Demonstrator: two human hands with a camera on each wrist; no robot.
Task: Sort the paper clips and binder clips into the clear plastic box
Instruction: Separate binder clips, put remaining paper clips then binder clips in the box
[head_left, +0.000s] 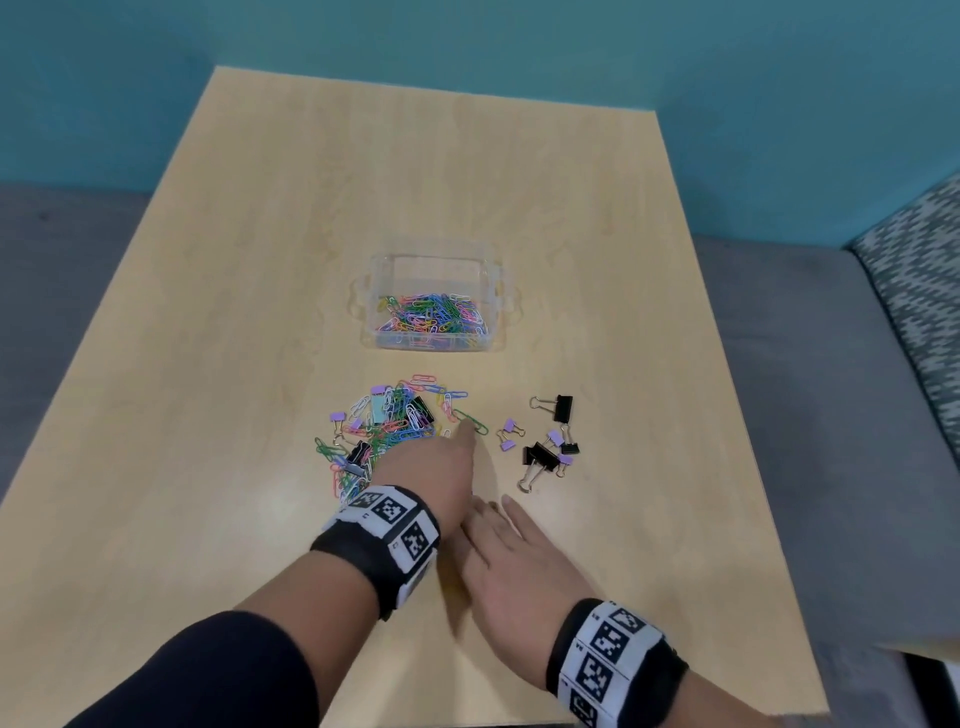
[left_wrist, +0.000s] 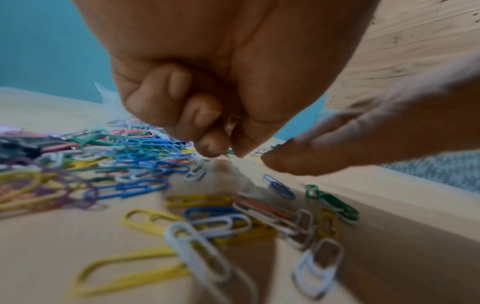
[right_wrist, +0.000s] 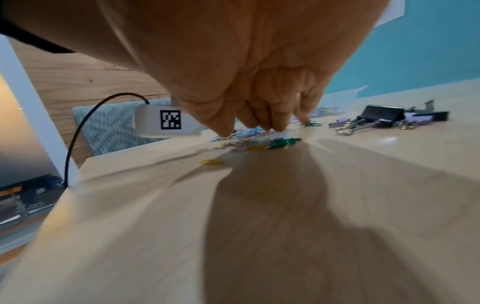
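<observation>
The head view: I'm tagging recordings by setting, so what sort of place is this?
Probably an office or lounge corner, not a workshop: a light wood table against a teal wall, a patterned upholstered seat beside it, and stationery, a clear plastic box of paper clips.

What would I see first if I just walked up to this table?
First, the bright heap of paper clips near the front of the table, with the left hand reaching into it and the right hand flat beside it. Behind it stands a clear box with more colored clips inside, and to the right of the heap lie black and purple binder clips.
</observation>
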